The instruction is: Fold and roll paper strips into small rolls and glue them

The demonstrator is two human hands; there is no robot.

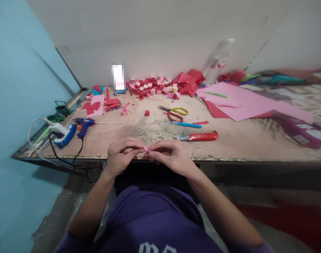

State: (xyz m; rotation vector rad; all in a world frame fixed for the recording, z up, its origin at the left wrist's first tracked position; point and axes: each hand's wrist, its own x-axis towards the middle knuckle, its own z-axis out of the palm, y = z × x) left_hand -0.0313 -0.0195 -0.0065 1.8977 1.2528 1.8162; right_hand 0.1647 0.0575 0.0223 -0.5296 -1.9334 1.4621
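Observation:
A small folded piece of pink paper (145, 149) is pinched between both hands, just above the table's front edge. My left hand (123, 151) grips its left end with thumb and forefinger. On the other end, the fingertips of my right hand (169, 154) are closed, partly hiding the paper. Beyond them a single red paper cube (147, 113) sits on the table, with an open pink paper box (124, 111) to its left. A red-handled knife (202, 136), a blue pen (186, 124) and scissors (176, 113) with yellow and red handles lie right of centre.
Many red and pink paper cubes (152, 86) are heaped against the wall. Pink paper sheets (244, 100) spread to the right, near a plastic bottle (219, 61). At left are a blue glue gun (83, 125), a power strip (66, 135) with cables, and a phone (118, 78).

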